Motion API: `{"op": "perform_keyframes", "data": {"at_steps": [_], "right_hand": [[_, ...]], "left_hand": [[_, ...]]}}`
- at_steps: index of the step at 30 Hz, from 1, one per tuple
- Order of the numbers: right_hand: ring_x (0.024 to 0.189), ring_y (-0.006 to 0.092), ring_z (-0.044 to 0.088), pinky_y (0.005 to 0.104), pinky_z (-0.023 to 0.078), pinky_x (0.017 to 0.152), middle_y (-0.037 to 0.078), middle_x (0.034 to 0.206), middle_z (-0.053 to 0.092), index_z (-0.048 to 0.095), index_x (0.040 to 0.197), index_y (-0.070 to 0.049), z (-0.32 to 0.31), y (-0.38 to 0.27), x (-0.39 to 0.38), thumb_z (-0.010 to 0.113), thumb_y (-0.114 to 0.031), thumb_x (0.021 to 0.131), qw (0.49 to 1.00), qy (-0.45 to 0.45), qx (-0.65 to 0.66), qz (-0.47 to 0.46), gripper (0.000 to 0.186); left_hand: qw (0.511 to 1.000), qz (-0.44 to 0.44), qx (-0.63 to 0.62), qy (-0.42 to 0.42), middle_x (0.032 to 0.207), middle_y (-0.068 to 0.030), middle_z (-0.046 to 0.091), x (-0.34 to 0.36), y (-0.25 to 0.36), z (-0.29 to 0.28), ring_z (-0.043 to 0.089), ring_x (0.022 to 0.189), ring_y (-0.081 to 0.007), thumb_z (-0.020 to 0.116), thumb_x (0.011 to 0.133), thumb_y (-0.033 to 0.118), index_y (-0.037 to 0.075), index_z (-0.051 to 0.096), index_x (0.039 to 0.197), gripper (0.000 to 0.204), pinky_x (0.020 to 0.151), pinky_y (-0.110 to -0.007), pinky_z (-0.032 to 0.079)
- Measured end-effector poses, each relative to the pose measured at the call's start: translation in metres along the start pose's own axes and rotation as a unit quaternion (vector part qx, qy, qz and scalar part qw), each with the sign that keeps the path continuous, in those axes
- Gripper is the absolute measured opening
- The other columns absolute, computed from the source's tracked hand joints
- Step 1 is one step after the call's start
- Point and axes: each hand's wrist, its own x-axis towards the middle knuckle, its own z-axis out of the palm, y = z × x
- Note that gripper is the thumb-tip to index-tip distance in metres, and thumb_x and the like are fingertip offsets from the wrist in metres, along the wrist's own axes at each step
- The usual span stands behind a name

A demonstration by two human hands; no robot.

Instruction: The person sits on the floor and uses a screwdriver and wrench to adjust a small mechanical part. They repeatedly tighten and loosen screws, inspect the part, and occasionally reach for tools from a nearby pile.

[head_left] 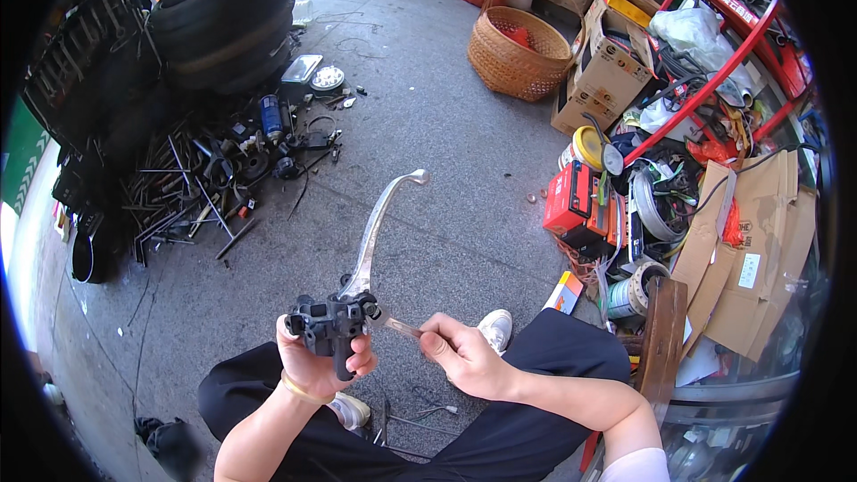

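Left grip is holding a black bracket with a curved silver lever above the grey floor, right grip is pinching a flat metal tool at the bracket's right side, heaped loose tools are lying leftward, and a wicker basket is standing beyond.

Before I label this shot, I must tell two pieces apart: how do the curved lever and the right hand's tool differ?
Shape: the curved lever is long and bowed; the tool shows only a short, straight stretch. Pose: the lever extends up the picture from the black assembly; the tool slopes down toward the right hand. Hold: the left hand bears the lever by its assembly; the right grips the tool directly. Both look metallic.
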Motion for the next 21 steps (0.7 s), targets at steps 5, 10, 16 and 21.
{"op": "perform_keyframes", "data": {"at_steps": [5, 10, 16, 21], "right_hand": [[0.056, 0.0054, 0.036, 0.0222, 0.032, 0.051, -0.002, 0.062, 0.042, 0.047, 0.085, -0.005, 0.009, 0.009, -0.003, 0.041, -0.032, 0.093, 0.996, -0.014, 0.08, 0.044, 0.029], [0.056, 0.0062, 0.039, 0.023, 0.033, 0.051, 0.0, 0.062, 0.045, 0.049, 0.085, -0.004, 0.003, 0.006, -0.001, 0.042, -0.03, 0.093, 1.0, -0.017, 0.014, 0.018, 0.028], [0.051, 0.0056, 0.041, 0.0241, 0.032, 0.045, 0.002, 0.058, 0.048, 0.055, 0.085, -0.002, -0.02, -0.01, 0.007, 0.048, -0.024, 0.09, 0.993, 0.028, -0.113, -0.027, 0.024], [0.048, 0.0055, 0.041, 0.0246, 0.031, 0.043, 0.002, 0.053, 0.049, 0.059, 0.081, -0.001, -0.031, -0.018, 0.011, 0.053, -0.023, 0.088, 0.986, 0.042, -0.152, -0.048, 0.023]], "left_hand": [[1.0, -0.002, -0.002, 0.015, 0.079, -0.0173, 0.058, -0.001, -0.001, 0.0, 0.054, 0.058, -0.0233, 0.05, 0.063, 0.049, -0.003, 0.052, 0.105, 0.067, 0.057, -0.035, 0.04], [1.0, -0.02, -0.019, 0.011, 0.079, -0.0174, 0.058, 0.001, -0.001, 0.0, 0.052, 0.056, -0.0226, 0.049, 0.063, 0.05, -0.003, 0.052, 0.105, 0.068, 0.056, -0.034, 0.038], [0.994, -0.038, 0.079, 0.068, 0.07, -0.0108, 0.055, 0.001, 0.006, 0.0, 0.044, 0.048, -0.0167, 0.044, 0.067, 0.061, 0.002, 0.053, 0.104, 0.07, 0.05, -0.03, 0.034], [0.994, -0.068, 0.044, 0.08, 0.073, -0.0162, 0.056, 0.002, 0.001, 0.0, 0.048, 0.051, -0.0219, 0.046, 0.062, 0.053, -0.001, 0.052, 0.106, 0.07, 0.051, -0.033, 0.036]]}}
